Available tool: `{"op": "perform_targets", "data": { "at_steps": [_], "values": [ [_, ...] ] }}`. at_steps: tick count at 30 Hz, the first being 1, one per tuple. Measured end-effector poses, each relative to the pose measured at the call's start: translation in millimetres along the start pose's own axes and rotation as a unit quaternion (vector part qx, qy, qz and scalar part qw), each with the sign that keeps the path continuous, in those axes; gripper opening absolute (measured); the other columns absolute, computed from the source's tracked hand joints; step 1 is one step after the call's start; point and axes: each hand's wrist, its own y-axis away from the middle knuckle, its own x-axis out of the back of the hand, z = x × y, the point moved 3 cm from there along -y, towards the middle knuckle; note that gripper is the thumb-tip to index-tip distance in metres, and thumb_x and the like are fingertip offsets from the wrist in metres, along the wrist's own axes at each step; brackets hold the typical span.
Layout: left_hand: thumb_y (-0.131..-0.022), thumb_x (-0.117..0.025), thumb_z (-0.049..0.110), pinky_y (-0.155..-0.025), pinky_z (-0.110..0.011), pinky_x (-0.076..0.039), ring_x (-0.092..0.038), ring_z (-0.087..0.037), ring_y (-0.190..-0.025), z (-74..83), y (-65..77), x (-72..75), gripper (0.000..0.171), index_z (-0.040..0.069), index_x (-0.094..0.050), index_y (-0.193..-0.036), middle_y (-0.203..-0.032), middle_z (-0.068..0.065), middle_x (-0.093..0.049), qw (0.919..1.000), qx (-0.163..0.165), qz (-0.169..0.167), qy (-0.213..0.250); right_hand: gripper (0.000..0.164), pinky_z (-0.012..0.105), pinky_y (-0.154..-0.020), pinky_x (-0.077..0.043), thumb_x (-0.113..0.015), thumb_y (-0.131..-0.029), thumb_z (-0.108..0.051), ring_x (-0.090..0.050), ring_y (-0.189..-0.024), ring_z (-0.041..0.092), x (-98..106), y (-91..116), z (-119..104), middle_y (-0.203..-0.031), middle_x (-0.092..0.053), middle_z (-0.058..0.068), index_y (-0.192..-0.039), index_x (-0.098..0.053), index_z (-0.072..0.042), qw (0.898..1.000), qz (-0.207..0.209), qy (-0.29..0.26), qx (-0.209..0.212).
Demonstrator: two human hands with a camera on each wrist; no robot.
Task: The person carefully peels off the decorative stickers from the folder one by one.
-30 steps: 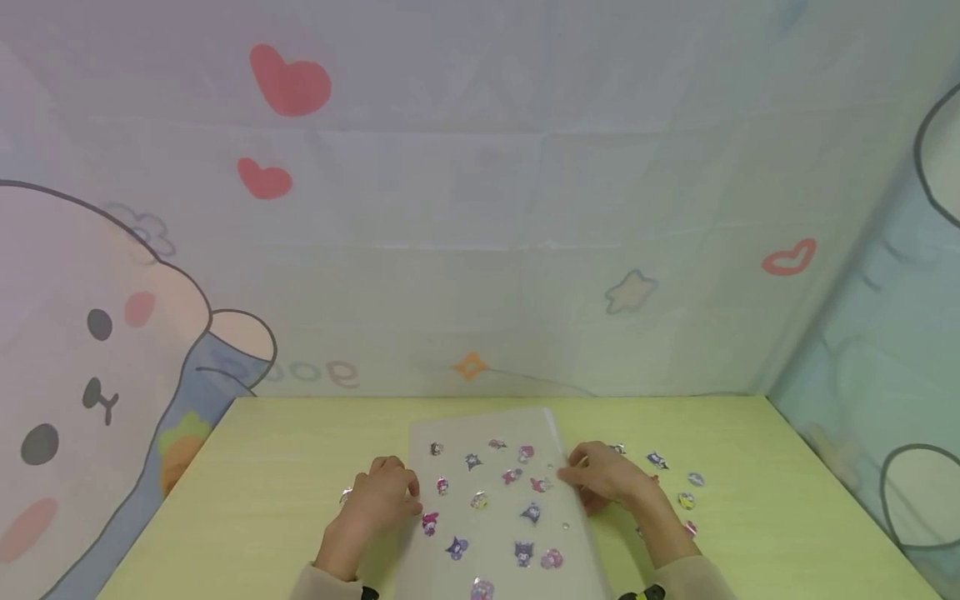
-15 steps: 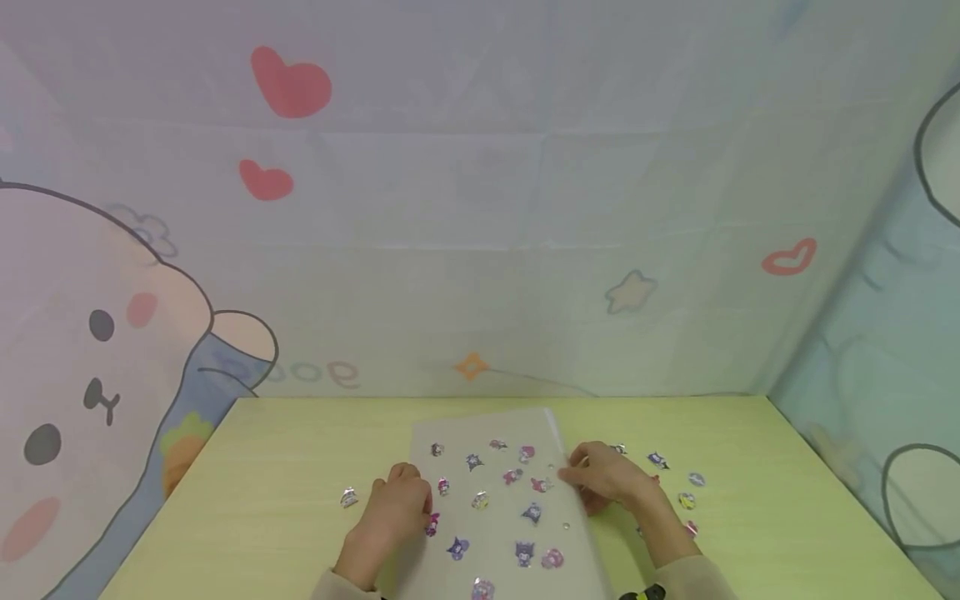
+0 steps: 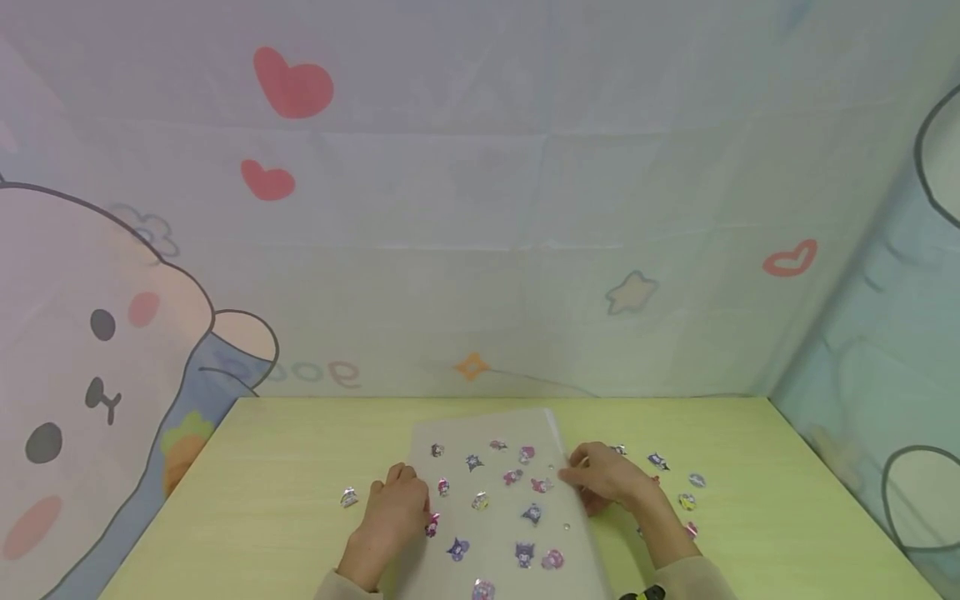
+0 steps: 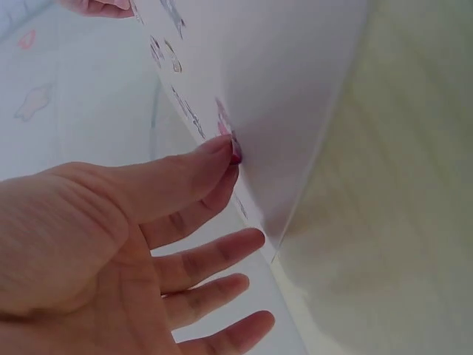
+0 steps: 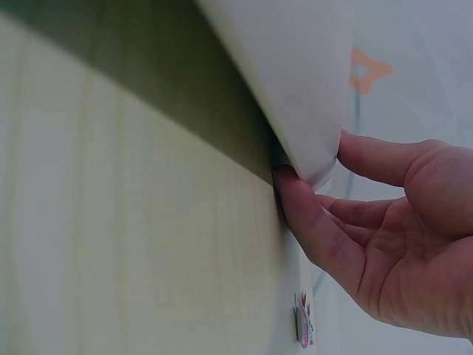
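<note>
A white sheet (image 3: 502, 500) dotted with small shiny cartoon stickers lies lengthwise in front of me, its right edge lifted off the table. At its left edge my left hand (image 3: 397, 504) pinches a pink cartoon sticker (image 3: 432, 525) between thumb and index finger. The left wrist view shows that sticker (image 4: 235, 151) at the sheet's surface, with the other fingers (image 4: 214, 262) spread away from it. My right hand (image 3: 603, 475) grips the sheet's right edge. In the right wrist view, its thumb (image 5: 377, 159) is on the sheet and a finger (image 5: 318, 214) reaches underneath.
One loose sticker (image 3: 348, 497) lies on the yellow table (image 3: 285, 450) left of my left hand. Several more, including a purple one (image 3: 657, 460) and a yellow one (image 3: 686, 502), are scattered right of the sheet. A printed cloth (image 3: 480, 208) hangs behind the table.
My left hand has moved right onto the sheet's left edge and now pinches the pink sticker, uncovering the loose sticker on the left. The right hand stays at the sheet's edge.
</note>
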Motion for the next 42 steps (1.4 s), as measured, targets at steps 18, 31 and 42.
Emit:
{"op": "perform_targets", "data": {
  "at_steps": [18,31,42],
  "values": [
    [-0.081,-0.072,0.005,-0.080,-0.053,-0.041,-0.048,-0.034,-0.113,-3.6,-2.2,5.6,0.022,0.014,-0.057,-0.067,-0.087,0.000,-0.051,0.9989,-0.034,0.027,0.015,0.036,0.038,-0.057,-0.056,-0.065,-0.094,-0.013,-0.064,-0.064,0.027,1.0,2.7,-1.7,-0.089,-0.060,0.015,-0.118,-0.053,0.011,1.000,0.004,-0.003,-0.001],
    [-0.083,-0.070,0.007,-0.080,-0.056,-0.040,-0.048,-0.035,-0.113,-10.0,-3.0,17.7,0.020,0.017,-0.061,-0.068,-0.101,-0.005,-0.059,0.9965,-0.040,0.009,0.072,0.039,0.039,-0.059,-0.057,-0.066,-0.094,-0.016,-0.066,-0.066,0.026,1.7,2.7,-1.3,-0.092,-0.061,0.015,-0.119,-0.052,0.011,1.000,-0.001,-0.004,0.005],
    [-0.086,-0.070,0.010,-0.085,-0.060,-0.038,-0.045,-0.036,-0.119,-15.9,-2.2,23.6,0.020,0.018,-0.060,-0.071,-0.110,-0.005,-0.058,0.9937,-0.039,-0.001,0.105,0.041,0.038,-0.058,-0.057,-0.065,-0.094,-0.016,-0.065,-0.066,0.026,1.9,2.9,-1.2,-0.091,-0.061,0.015,-0.121,-0.051,0.012,1.000,-0.003,-0.006,0.004]
  ]
}}
